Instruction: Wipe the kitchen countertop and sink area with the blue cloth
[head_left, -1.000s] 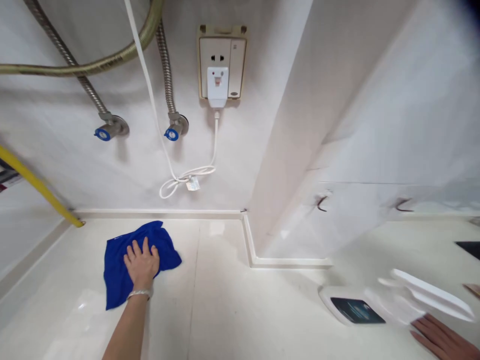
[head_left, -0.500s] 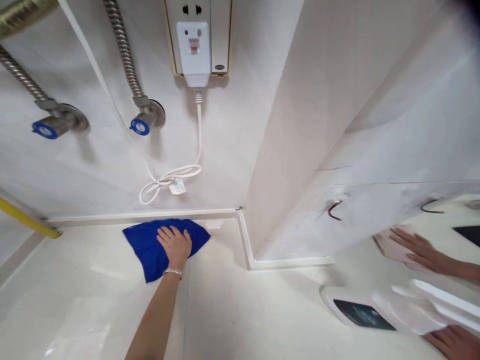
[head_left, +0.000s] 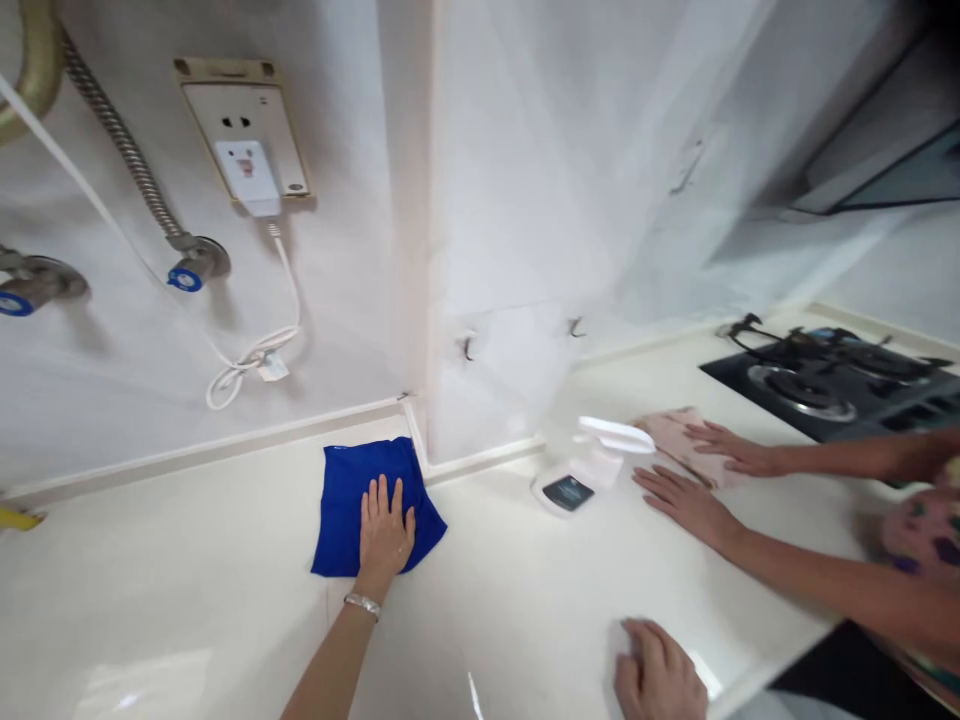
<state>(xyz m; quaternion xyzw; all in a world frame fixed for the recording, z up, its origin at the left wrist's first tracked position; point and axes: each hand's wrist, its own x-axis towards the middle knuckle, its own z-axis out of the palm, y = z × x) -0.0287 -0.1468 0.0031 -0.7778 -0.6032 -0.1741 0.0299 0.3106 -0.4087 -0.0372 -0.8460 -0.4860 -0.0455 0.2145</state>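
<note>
My left hand (head_left: pixel 386 530), with a silver bracelet at the wrist, lies flat on a blue cloth (head_left: pixel 343 512), fingers stretched out. The cloth is spread on the pale countertop (head_left: pixel 187 560), close to the inner corner of the wall skirting. At the bottom of the view, my right hand (head_left: pixel 661 675) rests on the counter near its front edge. Its fingers are loosely curled in, and nothing shows in them. A white bottle with a dark label (head_left: pixel 568 492) is on the counter between my hands and a co-worker's.
A co-worker's hands (head_left: pixel 694 505) reach in from the right, one on a pinkish cloth (head_left: pixel 679 440). Beyond is a black gas stove (head_left: pixel 814 385). On the wall are a socket with a plug (head_left: pixel 247 175), a looped white cord (head_left: pixel 240 370), valves (head_left: pixel 196 265) and hooks (head_left: pixel 466 348).
The view has turned right, bringing the stove and my right hand into sight. My left hand and the blue cloth have slid right, nearer the wall corner.
</note>
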